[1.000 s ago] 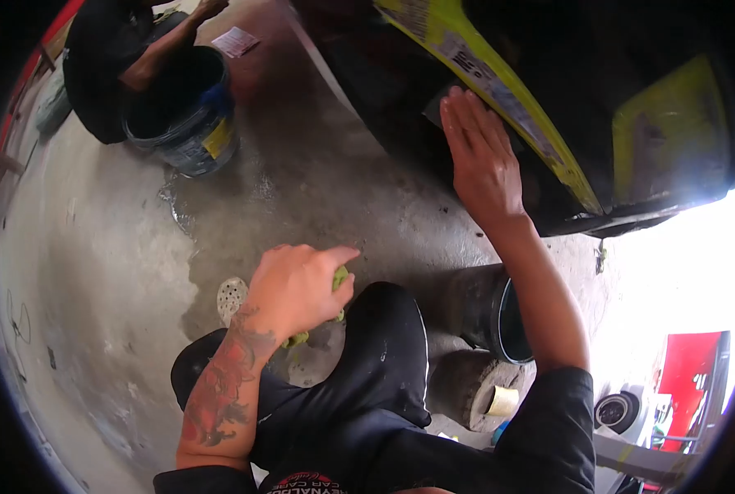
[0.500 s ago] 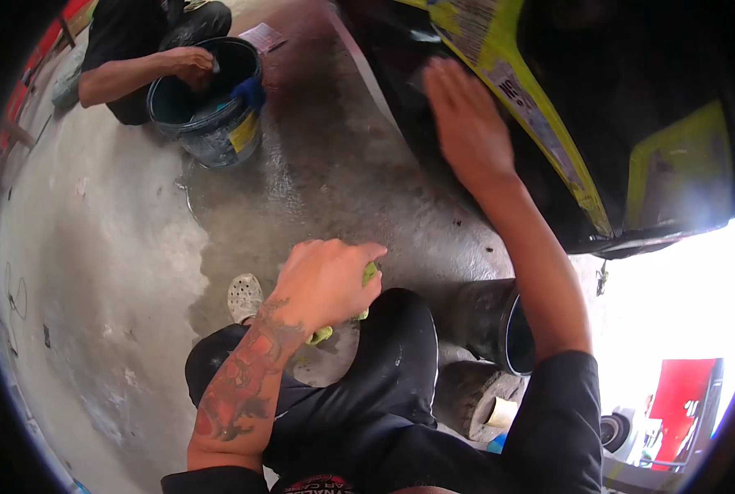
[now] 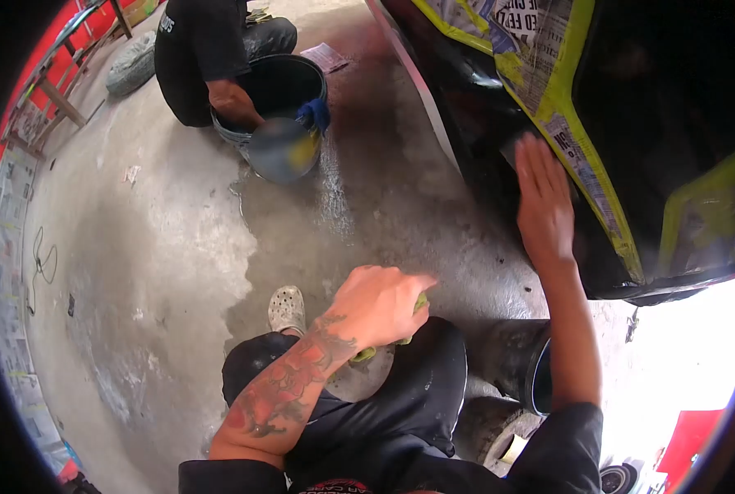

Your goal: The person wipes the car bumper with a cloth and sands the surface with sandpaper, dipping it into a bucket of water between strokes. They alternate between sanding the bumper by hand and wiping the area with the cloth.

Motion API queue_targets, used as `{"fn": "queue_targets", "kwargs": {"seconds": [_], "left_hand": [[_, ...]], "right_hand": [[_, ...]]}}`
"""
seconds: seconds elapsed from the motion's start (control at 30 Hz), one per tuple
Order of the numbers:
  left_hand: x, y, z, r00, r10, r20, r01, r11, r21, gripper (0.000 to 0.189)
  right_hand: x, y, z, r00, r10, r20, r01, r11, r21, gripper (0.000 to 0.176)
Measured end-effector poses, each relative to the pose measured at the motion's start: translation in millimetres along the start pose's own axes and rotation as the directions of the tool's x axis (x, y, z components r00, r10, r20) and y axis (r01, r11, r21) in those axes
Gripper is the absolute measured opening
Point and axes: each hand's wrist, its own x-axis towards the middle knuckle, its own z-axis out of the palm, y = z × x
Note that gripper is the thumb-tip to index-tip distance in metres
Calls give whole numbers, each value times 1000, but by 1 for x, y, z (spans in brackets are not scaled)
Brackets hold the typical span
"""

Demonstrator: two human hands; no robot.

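Observation:
My left hand (image 3: 380,305) is closed around a crumpled yellow-green cloth (image 3: 364,355), which pokes out below the palm and by the thumb. It hangs above my bent knee. To the right, my right hand (image 3: 546,206) lies flat with fingers stretched out on the glossy black vehicle panel (image 3: 479,123). Its fingertips are close to the strip of yellow-green masking tape (image 3: 610,230) and newspaper. Whether anything thin lies under that palm is hidden.
A co-worker (image 3: 203,58) crouches at the upper left, one hand down inside a dark bucket (image 3: 229,138) with a blue cloth (image 3: 314,115) over its rim. Wet concrete floor (image 3: 302,239) lies between us. Another dark container (image 3: 507,358) rests on its side by my right knee.
The view has shifted, so everything sits lower and mostly further right. My right hand stays flat on the panel, nearer the tape. The co-worker's hand has gone deeper into the bucket.

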Motion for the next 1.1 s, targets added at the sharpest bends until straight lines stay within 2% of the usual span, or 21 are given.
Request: {"fn": "queue_targets", "kwargs": {"seconds": [0.07, 0.13, 0.3, 0.4, 0.43, 0.5, 0.67, 0.73, 0.77, 0.8, 0.87, 0.9, 0.97, 1.1], "left_hand": [[-4, 3, -8, 1000, 5, -4, -5, 999, 32, 34], [-8, 6, -11, 1000, 20, -18, -19, 998, 66, 35], [6, 6, 10, 1000, 26, 4, -26, 999, 22, 36], [14, 4, 18, 1000, 13, 12, -13, 1000, 16, 37], [15, 4, 17, 1000, 8, 6, -8, 1000, 17, 37], [15, 5, 9, 1000, -10, 22, 9, 1000, 23, 37], [-4, 1, -10, 998, -60, -30, 61, 997, 45, 36], [-7, 7, -14, 996, -63, -58, 65, 997, 36, 35], [-6, 7, -11, 997, -63, -54, 65, 997, 34, 34], [-2, 8, -8, 998, -47, -48, 48, 998, 31, 34], [4, 11, 0, 999, -29, -37, 30, 999, 29, 33], [9, 16, 5, 998, -59, 18, 59, 998, 31, 34], [21, 22, 15, 996, -52, 72, 50, 998, 25, 35], [27, 23, 22, 992, -53, 114, 51, 999, 18, 36]], "right_hand": [[-32, 9, 3, 1000, 10, -11, -10, 998, -65, 52], [-25, 3, 3, 1000, 12, -24, -14, 996, -83, 52], [64, -37, 28, 996, 37, -80, -35, 999, 18, 48], [70, -31, 30, 993, -27, -117, 30, 999, 22, 47], [53, -22, 23, 996, -39, -85, 40, 999, 9, 48], [0, 4, -3, 1000, 9, -11, -7, 995, 102, 51], [-166, 78, -22, 996, 67, 63, -66, 998, -14, 61], [-171, 79, -22, 998, 55, 44, -55, 998, 9, 64], [-163, 73, -20, 988, 110, 112, -113, 993, 25, 66], [-149, 65, -17, 985, 128, 111, -135, 989, 58, 67], [-107, 42, -8, 997, 80, -12, -78, 990, 118, 64], [-81, 28, -16, 998, 66, 25, -68, 991, 116, 60], [-45, 10, -9, 999, 37, -35, -32, 991, 131, 58], [-92, 43, -29, 998, -14, 58, 5, 988, 155, 62]]}}
